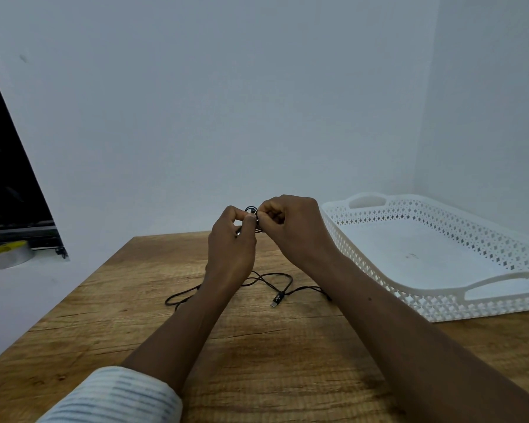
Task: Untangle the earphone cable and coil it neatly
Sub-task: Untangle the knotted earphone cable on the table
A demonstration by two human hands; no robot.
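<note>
A thin black earphone cable [269, 277] lies in loose loops on the wooden table [272, 361], its plug end resting near the middle. One end of the cable is raised above the far table edge in a small coil [252, 210]. My left hand [231, 242] and my right hand [290, 227] meet there, fingertips pinched on that small coil from either side. The strands between the coil and the table run behind my left hand and are mostly hidden.
A white perforated plastic tray [440, 303] with handles sits on the table's right side against the wall corner. A roll of tape [9, 254] rests on a ledge at far left, below a dark window. Walls stand close behind the table.
</note>
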